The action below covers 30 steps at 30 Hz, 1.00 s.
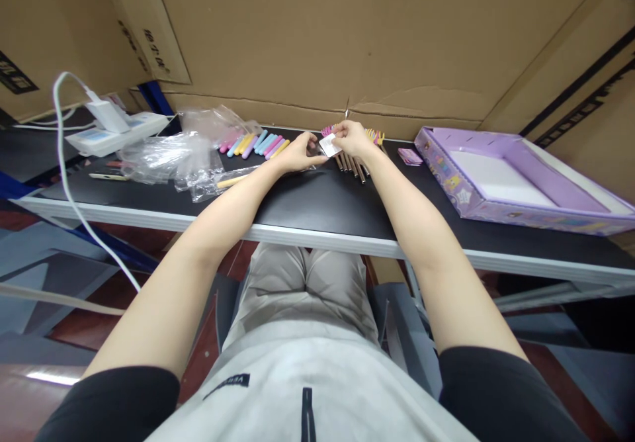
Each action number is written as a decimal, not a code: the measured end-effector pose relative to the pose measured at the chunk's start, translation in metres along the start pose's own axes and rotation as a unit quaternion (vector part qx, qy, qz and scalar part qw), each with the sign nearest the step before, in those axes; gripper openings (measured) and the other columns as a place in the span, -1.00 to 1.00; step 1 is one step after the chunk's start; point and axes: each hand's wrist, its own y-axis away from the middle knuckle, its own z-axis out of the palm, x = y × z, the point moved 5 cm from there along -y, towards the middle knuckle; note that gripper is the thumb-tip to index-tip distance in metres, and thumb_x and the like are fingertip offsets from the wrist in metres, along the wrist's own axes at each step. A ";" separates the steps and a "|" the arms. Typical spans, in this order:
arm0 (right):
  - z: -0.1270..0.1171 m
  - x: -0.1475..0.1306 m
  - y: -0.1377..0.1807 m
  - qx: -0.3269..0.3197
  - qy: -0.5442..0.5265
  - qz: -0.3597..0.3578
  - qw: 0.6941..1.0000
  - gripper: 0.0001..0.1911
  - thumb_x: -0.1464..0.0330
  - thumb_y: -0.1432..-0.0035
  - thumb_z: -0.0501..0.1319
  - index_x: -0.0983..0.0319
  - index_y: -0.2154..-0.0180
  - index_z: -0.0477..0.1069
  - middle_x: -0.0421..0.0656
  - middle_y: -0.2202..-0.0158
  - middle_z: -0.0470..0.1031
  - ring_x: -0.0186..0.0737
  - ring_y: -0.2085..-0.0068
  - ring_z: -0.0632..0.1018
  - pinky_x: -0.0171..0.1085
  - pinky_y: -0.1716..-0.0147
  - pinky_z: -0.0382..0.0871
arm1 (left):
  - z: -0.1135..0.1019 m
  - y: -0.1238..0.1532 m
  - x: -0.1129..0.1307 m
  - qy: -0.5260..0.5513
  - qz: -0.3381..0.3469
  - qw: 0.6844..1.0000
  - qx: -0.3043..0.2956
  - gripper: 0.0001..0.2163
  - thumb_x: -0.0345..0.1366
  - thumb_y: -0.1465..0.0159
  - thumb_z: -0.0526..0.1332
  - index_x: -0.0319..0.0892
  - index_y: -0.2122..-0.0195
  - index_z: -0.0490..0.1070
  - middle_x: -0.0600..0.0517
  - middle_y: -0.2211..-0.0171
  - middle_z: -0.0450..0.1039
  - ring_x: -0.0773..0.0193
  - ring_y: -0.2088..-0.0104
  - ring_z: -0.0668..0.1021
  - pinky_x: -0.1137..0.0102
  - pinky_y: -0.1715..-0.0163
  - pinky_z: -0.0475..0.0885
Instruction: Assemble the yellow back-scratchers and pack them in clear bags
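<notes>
A small white card [328, 145] is pinched between the fingertips of my right hand [353, 139]. My left hand [299, 153] is beside it, fingers curled and thumb close to the card's lower edge, closed on the end of a clear plastic bag [258, 173]. A yellow stick-shaped piece [232, 181] shows in that bag, partly covered by my left forearm. Beneath and behind my right hand lies a row of metallic-coloured pens [353, 166] with pink and yellow tops. Left of my hands is a row of pastel pens or caps [255, 144].
Crumpled clear bags [169, 154] lie at the left, near a white power strip [116, 134] with a charger and a hanging white cable [64, 151]. Small pink cards [409, 157] sit right of the pens. A purple box tray [461, 194] stands at right. Cardboard [317, 38] walls the back.
</notes>
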 end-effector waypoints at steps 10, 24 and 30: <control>-0.001 -0.006 0.008 -0.009 0.053 0.001 0.999 -0.59 0.65 -0.12 0.34 0.21 0.01 0.55 -0.12 0.13 0.60 -0.08 0.25 0.70 -0.01 0.11 0.75 | -0.004 -0.022 0.004 0.118 -0.147 0.982 -0.011 -0.76 -0.47 -0.30 0.41 -0.14 0.49 0.48 0.00 0.44 0.52 0.12 0.23 0.66 0.12 -0.11 0.56; -0.001 -0.011 0.015 -0.004 0.094 0.020 0.995 -0.54 0.58 -0.19 0.32 0.20 -0.11 0.54 -0.11 0.10 0.63 -0.09 0.22 0.72 -0.01 0.11 0.80 | 0.000 -0.026 0.002 0.185 -0.142 0.972 0.002 -0.80 -0.53 -0.13 0.41 -0.14 0.56 0.53 -0.03 0.49 0.60 0.10 0.20 0.73 0.13 -0.16 0.63; -0.002 -0.012 0.017 -0.003 0.082 0.015 0.997 -0.58 0.55 -0.23 0.38 0.18 -0.10 0.54 -0.14 0.05 0.58 -0.11 0.20 0.70 -0.02 0.13 0.80 | 0.003 -0.026 0.000 0.189 -0.129 0.973 0.018 -0.74 -0.59 -0.16 0.34 -0.14 0.58 0.49 0.02 0.54 0.55 0.21 0.33 0.65 0.13 -0.18 0.64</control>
